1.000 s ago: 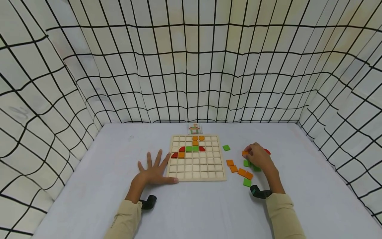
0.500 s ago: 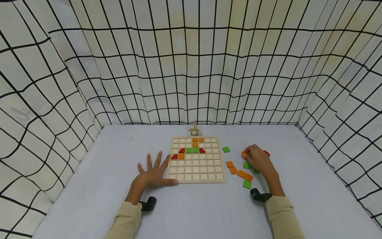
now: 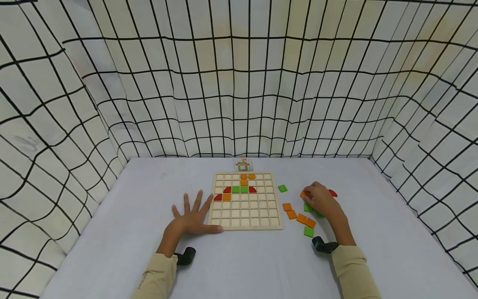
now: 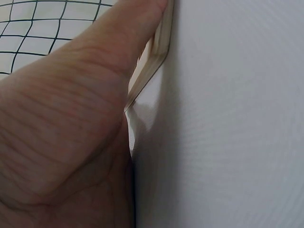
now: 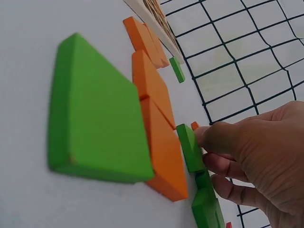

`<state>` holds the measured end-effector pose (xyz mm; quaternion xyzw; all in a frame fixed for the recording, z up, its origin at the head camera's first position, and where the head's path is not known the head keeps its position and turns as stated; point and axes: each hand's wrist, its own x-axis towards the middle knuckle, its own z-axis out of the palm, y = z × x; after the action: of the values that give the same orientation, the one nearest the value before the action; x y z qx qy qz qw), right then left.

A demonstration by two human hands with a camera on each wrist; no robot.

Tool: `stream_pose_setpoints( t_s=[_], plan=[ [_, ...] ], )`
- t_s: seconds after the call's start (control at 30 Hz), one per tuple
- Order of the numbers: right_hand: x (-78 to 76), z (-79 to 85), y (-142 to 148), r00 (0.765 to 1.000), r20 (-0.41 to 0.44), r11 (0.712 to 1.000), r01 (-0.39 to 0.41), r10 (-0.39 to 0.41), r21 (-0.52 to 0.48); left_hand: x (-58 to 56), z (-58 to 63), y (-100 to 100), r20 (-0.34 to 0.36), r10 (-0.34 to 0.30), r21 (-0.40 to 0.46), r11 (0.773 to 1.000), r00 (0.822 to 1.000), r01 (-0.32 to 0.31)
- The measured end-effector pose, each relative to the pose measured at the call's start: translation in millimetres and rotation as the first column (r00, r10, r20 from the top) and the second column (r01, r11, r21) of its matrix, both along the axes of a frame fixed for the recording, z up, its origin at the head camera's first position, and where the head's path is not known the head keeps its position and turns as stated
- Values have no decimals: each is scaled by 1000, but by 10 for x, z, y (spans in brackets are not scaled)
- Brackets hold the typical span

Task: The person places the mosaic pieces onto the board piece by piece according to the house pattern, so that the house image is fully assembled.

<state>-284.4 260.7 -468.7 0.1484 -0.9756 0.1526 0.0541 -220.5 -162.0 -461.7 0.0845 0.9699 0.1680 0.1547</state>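
Note:
My left hand (image 3: pixel 190 218) lies with its fingers spread at the left side of a wooden grid board (image 3: pixel 257 214). Its thumb (image 4: pixel 114 42) rests at the board's near left corner. On the board sit orange pieces (image 3: pixel 244 182), green squares (image 3: pixel 240 189) and red curved pieces (image 3: pixel 252 189). Right of the board, my right hand (image 3: pixel 324 200) pinches an orange tile (image 3: pixel 303 194) with thumb and fingertips; only a sliver of that tile shows in the right wrist view. Green tiles (image 5: pixel 190 147) lie right under this hand, partly hidden by it.
Loose orange tiles (image 3: pixel 301 218) and a green tile (image 3: pixel 308 231) lie between board and right hand. Another green tile (image 3: pixel 282 188) is near the board's far right. A red piece (image 3: pixel 332 193) shows behind the right hand. A pattern card (image 3: pixel 244 165) lies behind the board.
My right hand has shifted slightly left with the orange tile in its fingertips. The left hand stays in place. The head view has tilted up a little.

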Motion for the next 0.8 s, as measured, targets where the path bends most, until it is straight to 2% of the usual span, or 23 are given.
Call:
stream_pose_setpoints(
  t_s=[0.3,0.47,0.6,0.8],
  plan=[
    [-5,-33,-86,999,-31,998,-44,42,-55,3,-25,-9,5,-1,-11,1000,1000,1],
    [-9,-30,-267,991,-75,988,-117,110,-103,0,-19,-10,4,5,-7,1000,1000,-5],
    [-14,-32,-426,986,-77,981,-155,147,-118,-3,-33,-6,3,-1,-23,1000,1000,1],
    [-58,35,-719,965,-81,950,-260,249,-173,-6,-25,-4,-5,1,-12,1000,1000,-1]
  ],
)
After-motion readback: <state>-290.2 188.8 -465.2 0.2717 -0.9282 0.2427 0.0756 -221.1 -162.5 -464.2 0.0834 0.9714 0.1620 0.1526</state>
